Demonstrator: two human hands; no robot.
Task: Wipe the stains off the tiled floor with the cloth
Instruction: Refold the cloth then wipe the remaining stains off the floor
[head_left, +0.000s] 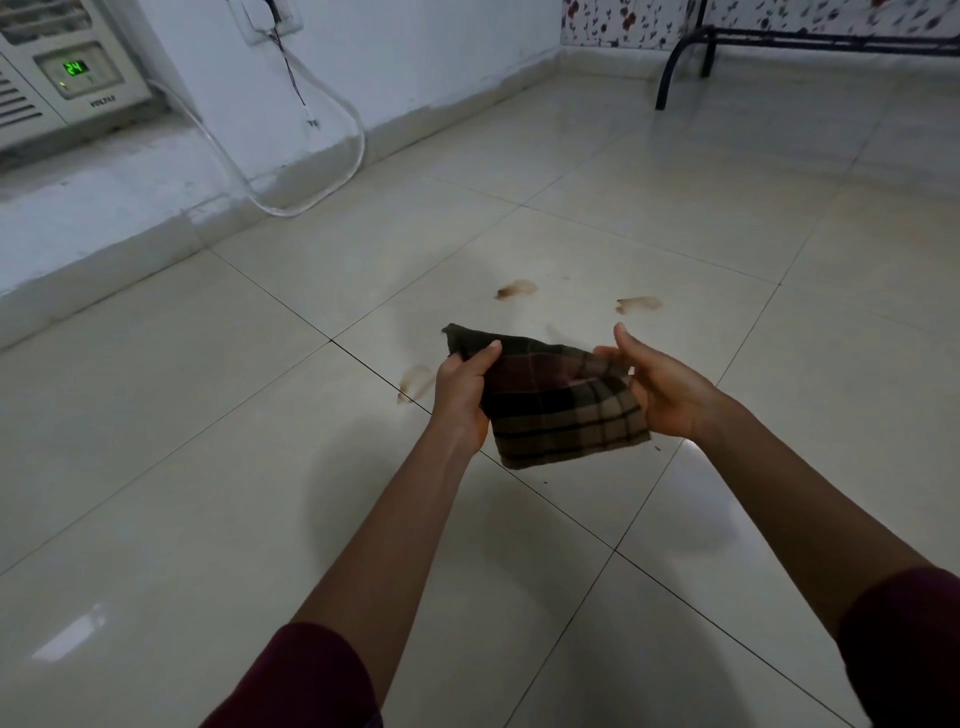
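Spanning both hands' fingers: cloth

The air conditioner is getting cut off by the left edge — same for the black metal frame up top. The checked cloth is hiding the left hand's fingers and part of one floor stain.

- Tiled floor: glossy, smooth cream ceramic, reflecting light.
- Cloth: soft woven plaid fabric, matt.
- Stains: thin brown smears dulling the glaze.
- Frame at the far edge: dark painted metal tube.
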